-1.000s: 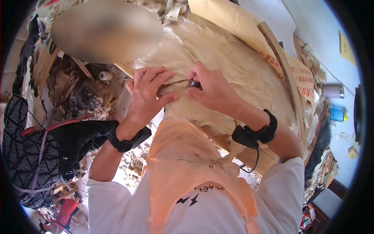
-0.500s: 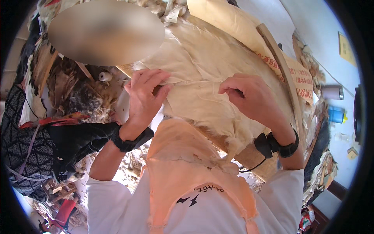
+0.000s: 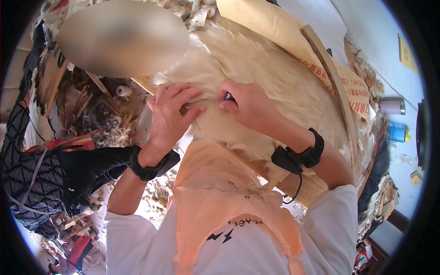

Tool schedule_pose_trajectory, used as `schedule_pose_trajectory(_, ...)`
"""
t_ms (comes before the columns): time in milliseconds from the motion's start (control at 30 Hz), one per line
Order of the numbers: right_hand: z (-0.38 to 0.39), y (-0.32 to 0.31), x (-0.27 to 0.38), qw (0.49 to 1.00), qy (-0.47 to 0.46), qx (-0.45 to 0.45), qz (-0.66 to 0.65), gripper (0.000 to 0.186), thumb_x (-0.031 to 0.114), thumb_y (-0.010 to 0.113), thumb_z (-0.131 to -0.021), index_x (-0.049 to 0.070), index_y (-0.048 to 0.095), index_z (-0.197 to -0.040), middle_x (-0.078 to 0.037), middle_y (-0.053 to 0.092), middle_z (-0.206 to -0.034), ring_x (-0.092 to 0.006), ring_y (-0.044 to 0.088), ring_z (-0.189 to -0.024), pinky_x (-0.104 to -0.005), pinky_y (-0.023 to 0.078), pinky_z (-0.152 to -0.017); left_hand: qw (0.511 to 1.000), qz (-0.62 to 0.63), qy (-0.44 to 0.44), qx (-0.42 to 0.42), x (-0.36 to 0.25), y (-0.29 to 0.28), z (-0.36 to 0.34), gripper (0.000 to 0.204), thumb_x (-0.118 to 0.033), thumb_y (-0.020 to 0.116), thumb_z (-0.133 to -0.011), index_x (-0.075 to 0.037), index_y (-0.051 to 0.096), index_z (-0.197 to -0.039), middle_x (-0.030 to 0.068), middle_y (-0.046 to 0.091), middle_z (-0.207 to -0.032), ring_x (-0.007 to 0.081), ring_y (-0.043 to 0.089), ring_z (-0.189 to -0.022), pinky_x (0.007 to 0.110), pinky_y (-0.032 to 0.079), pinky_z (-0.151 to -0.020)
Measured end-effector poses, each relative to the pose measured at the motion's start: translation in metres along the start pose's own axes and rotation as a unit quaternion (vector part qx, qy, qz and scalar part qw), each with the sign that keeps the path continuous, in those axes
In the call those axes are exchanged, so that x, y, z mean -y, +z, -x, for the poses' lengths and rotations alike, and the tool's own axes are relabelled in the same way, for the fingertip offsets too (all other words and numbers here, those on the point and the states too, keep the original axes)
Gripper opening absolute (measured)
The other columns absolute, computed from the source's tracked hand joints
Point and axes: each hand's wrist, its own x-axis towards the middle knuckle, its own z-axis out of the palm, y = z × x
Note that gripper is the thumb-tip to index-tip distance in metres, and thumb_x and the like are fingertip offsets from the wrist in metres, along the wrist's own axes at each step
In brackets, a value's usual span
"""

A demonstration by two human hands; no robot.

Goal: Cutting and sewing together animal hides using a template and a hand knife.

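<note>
A pale, cream animal hide [image 3: 284, 98] is spread over a board, and a seam runs between my two hands. My left hand [image 3: 172, 107] rests at the seam's left end, thumb and fingers bent together over a fold of hide. Close to its right, my right hand [image 3: 250, 103] is closed in a pinch at the seam. A dark, dimpled metal thimble [image 3: 229, 96] shows at its curled fingers. Whatever its fingertips pinch is hidden or too small to see. Both wrists wear black bands with small boxes.
A curved wooden strip [image 3: 327, 68] and rolled tan paper [image 3: 261, 27] lie along the board's far right. At left are a thread spool [image 3: 123, 90], heaped fur scraps [image 3: 101, 110] and another person's dark sleeve [image 3: 98, 169]. A blue bottle [image 3: 398, 133] stands at far right.
My right hand has moved left along the hide, from well apart to close beside my left hand. The thimble has come into sight. My left hand has stayed nearly still.
</note>
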Motion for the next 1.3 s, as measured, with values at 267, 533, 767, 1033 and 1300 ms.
schedule_pose_trajectory(267,0.0,-0.002,0.005,0.996,0.036,-0.054,0.06,0.024,0.007,0.056,-0.075,0.001,0.045,-0.095,-0.02,0.06,-0.074,-0.0409,0.057,-0.071,-0.0471,0.044,-0.062,1.0,0.016,0.011,-0.002,0.0,0.001,0.0,0.024,-0.013,0.074,-0.064,-0.012,0.071,-0.088,0.0031,0.064,-0.093,0.0213,0.054,-0.087,0.032,0.046,-0.075)
schedule_pose_trajectory(533,0.001,-0.029,0.028,0.991,-0.087,0.0,0.098,0.006,0.006,0.055,-0.072,0.004,0.059,-0.074,-0.014,0.057,-0.072,-0.0337,0.056,-0.068,-0.0415,0.044,-0.06,1.0,-0.018,0.009,-0.024,-0.002,0.002,0.0,0.022,-0.011,0.073,-0.065,-0.013,0.071,-0.086,0.0005,0.065,-0.091,0.0198,0.055,-0.086,0.031,0.046,-0.075)
schedule_pose_trajectory(767,-0.018,0.003,-0.01,0.988,-0.144,-0.028,0.041,0.008,0.007,0.06,-0.072,0.003,0.058,-0.078,-0.012,0.053,-0.079,-0.0319,0.054,-0.074,-0.0402,0.045,-0.063,0.999,0.019,-0.001,-0.033,-0.001,0.004,-0.002,0.021,-0.007,0.074,-0.064,-0.012,0.072,-0.084,0.0027,0.065,-0.089,0.0204,0.056,-0.083,0.031,0.048,-0.071)
schedule_pose_trajectory(1033,-0.019,0.01,-0.019,0.975,-0.198,-0.081,0.061,0.011,0.005,0.065,-0.072,0.005,0.059,-0.081,-0.008,0.052,-0.076,-0.0269,0.053,-0.071,-0.0357,0.044,-0.061,0.999,0.009,0.0,-0.038,-0.003,0.004,-0.004,0.018,-0.005,0.072,-0.065,-0.01,0.07,-0.082,0.0037,0.066,-0.088,0.0218,0.056,-0.081,0.031,0.048,-0.07)
schedule_pose_trajectory(1300,-0.019,-0.005,-0.003,0.991,-0.12,-0.054,-0.016,0.008,0.006,0.063,-0.075,0.004,0.06,-0.082,-0.011,0.054,-0.074,-0.0291,0.054,-0.069,-0.0363,0.044,-0.059,0.998,-0.041,0.036,-0.016,-0.005,-0.002,-0.007,0.02,-0.003,0.072,-0.063,-0.011,0.071,-0.081,0.0031,0.065,-0.085,0.022,0.056,-0.079,0.032,0.047,-0.069)
